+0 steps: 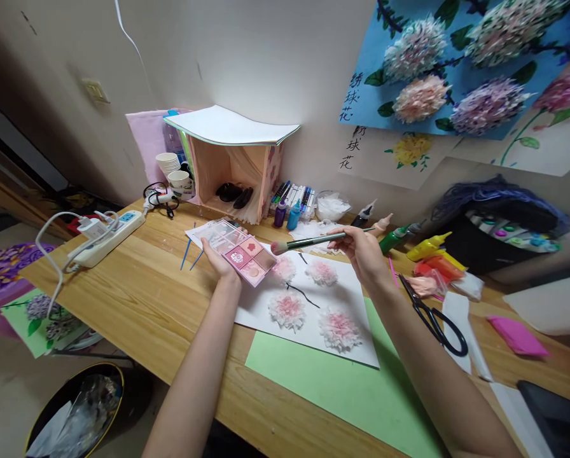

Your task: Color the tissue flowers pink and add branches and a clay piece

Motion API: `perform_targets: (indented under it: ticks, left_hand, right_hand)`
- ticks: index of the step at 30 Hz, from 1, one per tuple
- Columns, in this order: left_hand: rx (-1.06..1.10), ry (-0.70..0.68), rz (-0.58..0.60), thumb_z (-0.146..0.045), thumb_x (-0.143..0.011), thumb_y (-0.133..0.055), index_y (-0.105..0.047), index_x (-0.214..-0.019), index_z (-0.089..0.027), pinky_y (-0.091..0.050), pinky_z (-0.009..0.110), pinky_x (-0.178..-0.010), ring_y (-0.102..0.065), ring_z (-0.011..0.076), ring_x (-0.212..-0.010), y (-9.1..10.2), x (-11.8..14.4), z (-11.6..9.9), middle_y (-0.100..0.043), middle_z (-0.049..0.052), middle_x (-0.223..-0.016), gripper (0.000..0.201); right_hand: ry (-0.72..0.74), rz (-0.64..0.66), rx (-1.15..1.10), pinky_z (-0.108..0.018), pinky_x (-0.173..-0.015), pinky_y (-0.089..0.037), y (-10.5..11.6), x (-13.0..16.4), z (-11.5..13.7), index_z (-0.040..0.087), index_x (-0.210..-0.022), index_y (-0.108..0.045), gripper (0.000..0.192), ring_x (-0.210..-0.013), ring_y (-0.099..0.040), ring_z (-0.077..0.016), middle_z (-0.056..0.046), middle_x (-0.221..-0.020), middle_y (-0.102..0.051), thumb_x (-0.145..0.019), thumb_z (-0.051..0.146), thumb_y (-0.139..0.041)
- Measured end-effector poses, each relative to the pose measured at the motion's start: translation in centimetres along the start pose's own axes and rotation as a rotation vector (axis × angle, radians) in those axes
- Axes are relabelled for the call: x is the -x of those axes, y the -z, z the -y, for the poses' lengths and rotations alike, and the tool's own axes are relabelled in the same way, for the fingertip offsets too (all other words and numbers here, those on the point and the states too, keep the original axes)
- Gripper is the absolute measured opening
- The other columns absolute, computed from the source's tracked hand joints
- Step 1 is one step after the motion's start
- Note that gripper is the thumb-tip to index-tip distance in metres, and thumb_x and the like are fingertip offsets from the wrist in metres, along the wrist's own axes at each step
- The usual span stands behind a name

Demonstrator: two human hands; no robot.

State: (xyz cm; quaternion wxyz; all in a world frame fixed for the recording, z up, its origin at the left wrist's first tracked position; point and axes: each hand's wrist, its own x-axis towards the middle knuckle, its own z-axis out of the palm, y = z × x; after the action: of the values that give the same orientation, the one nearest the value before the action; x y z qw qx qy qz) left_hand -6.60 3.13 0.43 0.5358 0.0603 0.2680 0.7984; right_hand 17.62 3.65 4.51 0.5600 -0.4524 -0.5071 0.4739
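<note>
At frame centre, the left hand (224, 264) grips the open palette (257, 250); the right hand (359, 249) clamps its fingers on the brush (313, 241). Brush loading appears in hand; the next move calls for light, steady contact.

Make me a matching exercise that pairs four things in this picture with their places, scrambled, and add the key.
Things
1. Square pink makeup palette
2. Soft-bristled brush with a dark green handle
3. Black-handled metal scissors
4. Light green paper sheet

Places
A. Lying toward the right end of the brown wooden table
B. Partly beneath a white paper sheet bearing fluffy pink-and-white flowers
C. In the right hand
D. In the left hand

Right pairs: 1-D, 2-C, 3-A, 4-B
</note>
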Motion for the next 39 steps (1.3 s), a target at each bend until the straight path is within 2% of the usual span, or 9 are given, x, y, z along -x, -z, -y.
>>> perform_targets:
  ticks: [3,8,12,17,21,26,30,36,39]
  left_hand:
    - [0.004,-0.055,-0.049,-0.064,-0.085,-0.024,-0.058,-0.108,-0.016,-0.05,0.035,-0.072,-0.061,0.0192,-0.071,-0.3,0.1,-0.2,-0.063,0.008,-0.085,0.063]
    - [0.011,-0.114,-0.053,-0.068,-0.082,-0.03,-0.057,-0.111,-0.019,-0.05,0.035,-0.075,-0.063,0.0214,-0.083,-0.3,-0.3,-0.3,-0.063,0.01,-0.099,0.063]
    - [0.015,-0.164,-0.046,-0.068,-0.081,-0.032,-0.056,-0.113,-0.019,-0.051,0.035,-0.075,-0.063,0.0231,-0.089,-0.1,-0.5,-0.2,-0.063,0.011,-0.105,0.063]
    - [-0.012,-0.141,-0.064,-0.07,-0.081,-0.028,-0.056,-0.115,-0.018,-0.051,0.036,-0.074,-0.064,0.0237,-0.085,-0.3,-0.3,-0.4,-0.063,0.013,-0.104,0.068]
    - [-0.012,-0.133,-0.077,-0.071,-0.081,-0.025,-0.055,-0.116,-0.018,-0.051,0.035,-0.071,-0.064,0.0223,-0.081,-0.5,-0.2,-0.5,-0.063,0.012,-0.102,0.069]
    - [-0.001,-0.135,-0.07,-0.071,-0.082,-0.025,-0.056,-0.113,-0.019,-0.051,0.034,-0.07,-0.064,0.0216,-0.08,-0.6,-0.2,-0.6,-0.064,0.011,-0.101,0.068]
    - [-0.006,-0.127,-0.06,-0.07,-0.082,-0.024,-0.056,-0.11,-0.019,-0.05,0.035,-0.073,-0.063,0.0212,-0.081,-0.6,-0.2,-0.5,-0.064,0.011,-0.099,0.067]
    - [-0.023,-0.137,-0.037,-0.07,-0.081,-0.024,-0.057,-0.109,-0.017,-0.05,0.037,-0.074,-0.063,0.0221,-0.08,-0.2,-0.5,-0.5,-0.063,0.012,-0.1,0.068]
    - [-0.015,-0.155,-0.041,-0.07,-0.082,-0.024,-0.058,-0.109,-0.018,-0.05,0.037,-0.075,-0.063,0.0232,-0.084,-0.1,-0.7,-0.4,-0.063,0.012,-0.103,0.067]
  right_hand:
    - [0.068,0.055,0.143,-0.025,-0.058,-0.048,1.3,-0.5,0.2,0.016,-0.071,-0.068,0.026,-0.056,-0.059,-0.0129,-0.003,-0.058,-0.064,-0.08,0.03,-0.049]
    - [0.287,0.394,0.522,-0.03,-0.071,-0.05,2.3,0.4,1.8,0.018,-0.089,-0.069,0.023,-0.078,-0.064,-0.0175,-0.005,-0.082,-0.069,-0.085,0.033,-0.052]
    - [0.373,0.551,0.733,-0.034,-0.077,-0.049,2.3,1.1,2.8,0.021,-0.092,-0.068,0.019,-0.086,-0.063,-0.0192,-0.005,-0.09,-0.07,-0.084,0.027,-0.052]
    - [0.462,0.482,0.729,-0.038,-0.081,-0.049,2.9,1.0,3.4,0.022,-0.093,-0.068,0.019,-0.087,-0.063,-0.02,-0.004,-0.09,-0.069,-0.083,0.024,-0.052]
    - [0.412,0.578,0.729,-0.034,-0.079,-0.049,3.0,0.9,3.4,0.021,-0.091,-0.069,0.018,-0.086,-0.063,-0.019,-0.004,-0.09,-0.07,-0.082,0.023,-0.054]
    - [0.423,0.538,0.667,-0.035,-0.082,-0.049,3.1,0.6,2.7,0.02,-0.094,-0.068,0.019,-0.089,-0.063,-0.019,-0.005,-0.092,-0.07,-0.084,0.025,-0.053]
    - [0.394,0.611,0.679,-0.034,-0.081,-0.049,3.0,0.5,2.5,0.021,-0.093,-0.069,0.018,-0.089,-0.063,-0.0185,-0.004,-0.092,-0.071,-0.083,0.022,-0.054]
    - [0.384,0.647,0.662,-0.034,-0.082,-0.05,3.2,0.3,2.4,0.022,-0.093,-0.07,0.018,-0.088,-0.063,-0.0184,-0.004,-0.091,-0.071,-0.084,0.025,-0.054]
    - [0.391,0.586,0.616,-0.036,-0.082,-0.05,3.7,-0.1,2.1,0.02,-0.095,-0.07,0.022,-0.088,-0.064,-0.0196,-0.006,-0.092,-0.071,-0.086,0.032,-0.053]
